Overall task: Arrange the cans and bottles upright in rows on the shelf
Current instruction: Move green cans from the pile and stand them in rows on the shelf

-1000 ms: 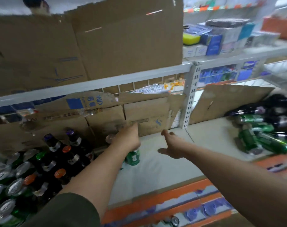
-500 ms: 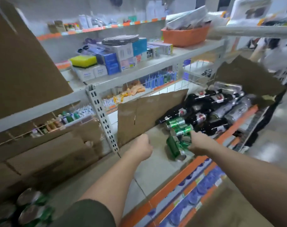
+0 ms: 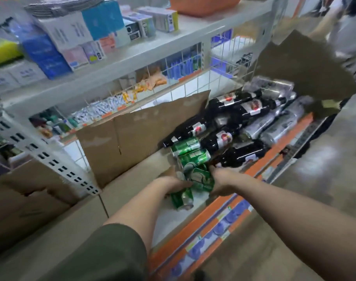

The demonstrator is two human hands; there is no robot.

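- The left hand (image 3: pixel 174 184) is clenched over a green can (image 3: pixel 182 198) that lies on its side near the front edge of the shelf (image 3: pixel 130 185).
- The right hand (image 3: pixel 223 182) grasps a second green can (image 3: pixel 202 178) just beside it.
- Behind them, more green cans (image 3: pixel 190 152), dark bottles (image 3: pixel 240 110) and silver cans (image 3: pixel 274 128) lie heaped toward the right end.
- A cardboard sheet (image 3: pixel 144 134) stands along the back edge.

No legible text on cans (image 3: pixel 190 157), bottles (image 3: pixel 223 138), boxes (image 3: pixel 45 51) or shelf tags (image 3: pixel 230 218)
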